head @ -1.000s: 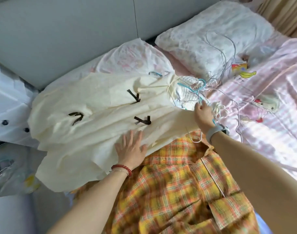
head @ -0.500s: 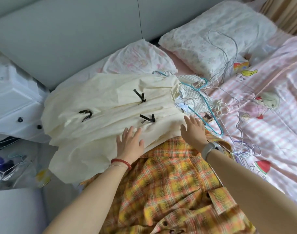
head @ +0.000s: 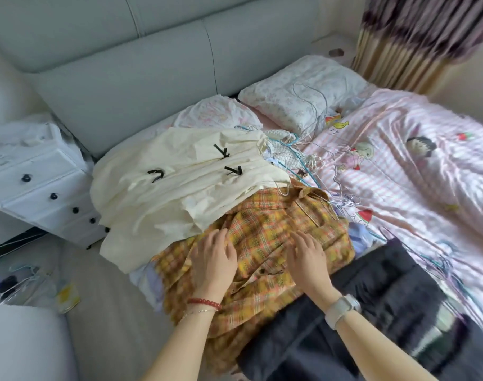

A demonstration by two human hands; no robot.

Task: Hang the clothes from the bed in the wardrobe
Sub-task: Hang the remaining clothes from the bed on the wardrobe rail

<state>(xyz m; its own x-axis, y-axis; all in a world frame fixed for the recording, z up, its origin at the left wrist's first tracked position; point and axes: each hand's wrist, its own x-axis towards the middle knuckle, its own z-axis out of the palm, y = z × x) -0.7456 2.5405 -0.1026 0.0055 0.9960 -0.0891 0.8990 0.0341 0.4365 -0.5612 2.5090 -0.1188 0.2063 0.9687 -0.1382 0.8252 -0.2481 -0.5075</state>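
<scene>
On the near edge of the bed (head: 427,166), both hands lie on the yellow plaid shirt (head: 265,243), which is spread over the mattress edge. The left hand (head: 214,259) rests palm-down on the shirt's left part, fingers loosely bent against the cloth and closing on nothing. The right hand (head: 307,258) rests likewise on the right part, fingers spread and slightly bent, gripping nothing as far as the blurred view shows.

Above the shirt, and overlapping its upper edge, lies the cream garment (head: 166,193) with three black bows, flat and partly hanging over the bed's left side. A dark grey garment (head: 372,303) lies to the lower right, beside and partly under the shirt. A tangle of wire hangers (head: 303,158), pale blue and white, sits between the cream garment and the pink striped duvet; more hangers rest on the floral pillow (head: 298,92). A white drawer unit (head: 39,185) stands left of the bed.

Progress, as judged: early. At least three garments remain on the bed. A hanger hook shows near the shirt's collar, though whether it is inside the shirt cannot be told. No wardrobe is in view. What remains: fit each garment on a hanger, lift it, carry it to the wardrobe, hang it.
</scene>
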